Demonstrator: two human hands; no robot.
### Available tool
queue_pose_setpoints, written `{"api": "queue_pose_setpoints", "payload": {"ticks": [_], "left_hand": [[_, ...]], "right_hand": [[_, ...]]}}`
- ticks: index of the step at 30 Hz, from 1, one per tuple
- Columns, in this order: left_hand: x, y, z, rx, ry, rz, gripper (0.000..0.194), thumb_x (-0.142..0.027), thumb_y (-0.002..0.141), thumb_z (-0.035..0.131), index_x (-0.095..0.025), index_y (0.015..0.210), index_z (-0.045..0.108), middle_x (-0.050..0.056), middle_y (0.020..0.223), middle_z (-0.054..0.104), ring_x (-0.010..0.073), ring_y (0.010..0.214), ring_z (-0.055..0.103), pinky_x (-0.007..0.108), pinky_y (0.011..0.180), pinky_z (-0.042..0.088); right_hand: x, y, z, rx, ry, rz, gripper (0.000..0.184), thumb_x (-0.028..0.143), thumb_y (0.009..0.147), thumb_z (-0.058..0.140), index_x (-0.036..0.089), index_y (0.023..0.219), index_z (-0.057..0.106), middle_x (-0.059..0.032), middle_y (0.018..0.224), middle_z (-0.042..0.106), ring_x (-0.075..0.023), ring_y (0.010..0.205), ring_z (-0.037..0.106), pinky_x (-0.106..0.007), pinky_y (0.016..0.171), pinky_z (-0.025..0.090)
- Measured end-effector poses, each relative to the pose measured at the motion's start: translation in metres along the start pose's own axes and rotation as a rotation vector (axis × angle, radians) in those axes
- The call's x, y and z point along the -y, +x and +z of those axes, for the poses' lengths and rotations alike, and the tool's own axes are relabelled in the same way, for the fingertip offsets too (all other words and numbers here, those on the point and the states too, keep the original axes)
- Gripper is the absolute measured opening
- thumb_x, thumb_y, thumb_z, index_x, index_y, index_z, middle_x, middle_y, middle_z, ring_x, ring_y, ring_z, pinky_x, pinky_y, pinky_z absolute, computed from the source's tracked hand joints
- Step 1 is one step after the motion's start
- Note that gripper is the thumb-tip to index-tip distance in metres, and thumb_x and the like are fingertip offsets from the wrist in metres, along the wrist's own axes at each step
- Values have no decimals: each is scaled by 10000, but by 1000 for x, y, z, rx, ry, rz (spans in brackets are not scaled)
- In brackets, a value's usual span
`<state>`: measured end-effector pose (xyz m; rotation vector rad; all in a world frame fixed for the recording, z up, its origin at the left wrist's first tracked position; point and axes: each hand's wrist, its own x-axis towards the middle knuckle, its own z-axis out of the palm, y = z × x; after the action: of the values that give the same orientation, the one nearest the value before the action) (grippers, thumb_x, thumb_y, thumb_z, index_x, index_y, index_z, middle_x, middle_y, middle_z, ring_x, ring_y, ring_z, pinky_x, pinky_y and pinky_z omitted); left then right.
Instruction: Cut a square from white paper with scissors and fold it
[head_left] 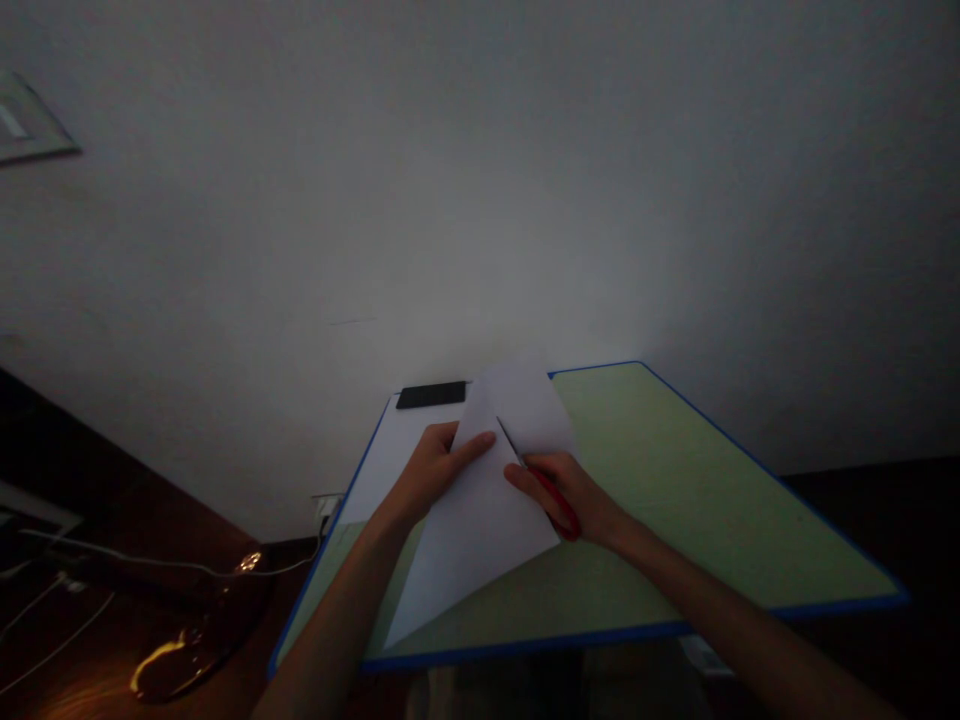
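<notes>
The right fingers grip red scissors, slanting longways, tips pointing toward the wall and a bit left. The left fingers pinch white paper.

no text, label, brand, number or sign can be read here; the faint stroke on the wall forms no legible character

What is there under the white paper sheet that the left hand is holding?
Around the white paper sheet, the pale green tabletop with blue edging shows beneath. The left hand has most fingers behind it, hidden; whatever else the sheet covers cannot be seen.
</notes>
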<state>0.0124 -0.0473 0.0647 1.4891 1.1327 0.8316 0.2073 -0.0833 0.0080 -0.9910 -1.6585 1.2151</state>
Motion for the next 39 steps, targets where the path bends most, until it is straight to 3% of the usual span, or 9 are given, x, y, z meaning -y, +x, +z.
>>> {"api": "queue_pose_setpoints", "payload": {"ticks": [15,23,39], "left_hand": [[2,0,0,-4,0,1,382,-501,773,739,-142,902,725,88,790,749,192,609,683,269,544,540],[1,0,0,2,-17,-7,370,-489,777,742,-139,896,720,88,795,749,185,600,680,262,539,540],[2,1,0,-6,-21,-14,369,-479,776,746,-129,891,714,81,765,743,171,577,666,253,525,531]], "right_hand": [[2,0,0,-28,-36,-24,525,628,879,550,153,659,589,-6,620,575,-110,530,487,-229,471,346],[1,0,1,-27,-20,-30,506,613,887,552,149,696,618,-23,674,619,-131,577,533,-233,502,391],[-3,0,1,-54,-47,-38,486,595,882,572,144,706,619,-17,665,603,-136,587,540,-229,503,379]]}}
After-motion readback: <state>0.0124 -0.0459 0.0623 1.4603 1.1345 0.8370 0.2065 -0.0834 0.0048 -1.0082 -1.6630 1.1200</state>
